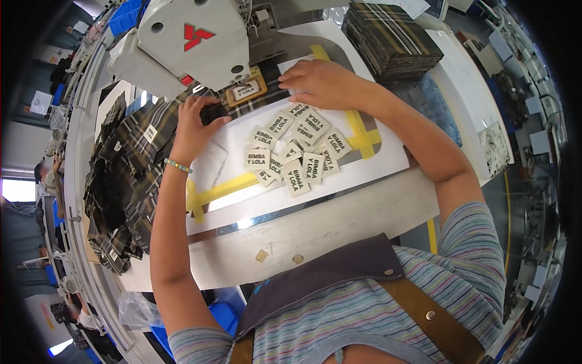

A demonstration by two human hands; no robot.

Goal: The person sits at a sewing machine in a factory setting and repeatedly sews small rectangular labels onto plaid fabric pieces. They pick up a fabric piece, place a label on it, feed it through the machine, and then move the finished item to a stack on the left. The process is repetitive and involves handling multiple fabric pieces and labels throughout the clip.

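One label (245, 91) sat inside the yellow frame (262, 83); loose labels (305, 131) awaited use.
Left hand (194, 126) and right hand (330, 85), unclenched, flanked the plaid fabric (257, 105); attachment seemed unfinished.

Pale labels (295, 178) bear black lettering (258, 159), the machine (212, 70) a red emblem (193, 37), the apron (327, 276) perhaps blue print (262, 284).

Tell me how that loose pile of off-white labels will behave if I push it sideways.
The loose pile of off-white labels would probably spread and slide apart, since the pieces overlap at mixed angles with nothing visible binding them. Each looks small and thin, so likely light. Rolling seems unlikely, as they lie mostly flat above the white work surface.
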